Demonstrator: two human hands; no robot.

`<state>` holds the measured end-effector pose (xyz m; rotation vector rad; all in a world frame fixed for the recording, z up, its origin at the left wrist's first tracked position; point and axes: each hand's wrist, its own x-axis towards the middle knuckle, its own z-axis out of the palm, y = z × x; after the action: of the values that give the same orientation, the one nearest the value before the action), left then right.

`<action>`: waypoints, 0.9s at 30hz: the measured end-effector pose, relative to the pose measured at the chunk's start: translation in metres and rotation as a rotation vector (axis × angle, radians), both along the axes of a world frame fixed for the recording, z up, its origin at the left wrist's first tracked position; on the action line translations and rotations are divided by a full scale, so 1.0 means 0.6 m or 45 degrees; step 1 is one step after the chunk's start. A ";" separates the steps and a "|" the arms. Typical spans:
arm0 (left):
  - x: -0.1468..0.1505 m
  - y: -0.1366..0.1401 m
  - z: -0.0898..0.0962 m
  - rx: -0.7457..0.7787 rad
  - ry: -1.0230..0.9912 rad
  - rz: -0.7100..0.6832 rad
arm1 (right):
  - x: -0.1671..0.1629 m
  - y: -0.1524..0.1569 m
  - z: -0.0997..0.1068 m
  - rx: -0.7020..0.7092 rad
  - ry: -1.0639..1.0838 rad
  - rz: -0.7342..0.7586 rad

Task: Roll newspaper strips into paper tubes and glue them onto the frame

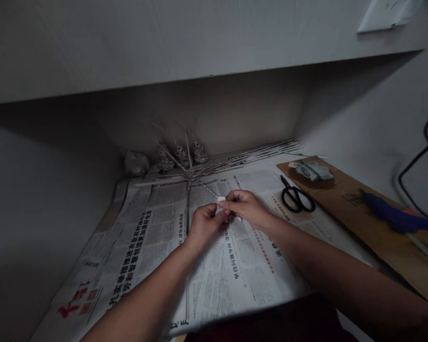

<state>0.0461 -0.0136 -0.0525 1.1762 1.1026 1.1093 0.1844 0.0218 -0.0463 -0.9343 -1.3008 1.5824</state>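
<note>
Over the newspaper (164,228) — black scissors (288,188) laid near its right edge — a white paper piece (221,200) is pinched by left hand (204,222) and right hand (248,209).

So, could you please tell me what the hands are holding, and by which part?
Both hands pinch a white piece by its near part; its far end shows.

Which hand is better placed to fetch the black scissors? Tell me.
Probably the right hand: the black scissors lie to its right, farther from the left hand. Both hands grip the white piece.
</note>
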 end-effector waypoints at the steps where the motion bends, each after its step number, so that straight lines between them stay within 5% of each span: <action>1: 0.000 -0.001 0.003 0.017 0.016 -0.025 | 0.002 0.000 0.002 0.019 -0.009 0.025; 27: 0.005 -0.007 0.008 -0.007 -0.074 -0.217 | 0.017 -0.002 0.022 0.022 -0.078 0.148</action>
<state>0.0491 -0.0181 -0.0475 1.2031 0.9423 1.0018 0.1948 0.0203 -0.0330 -0.9170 -1.4320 1.6398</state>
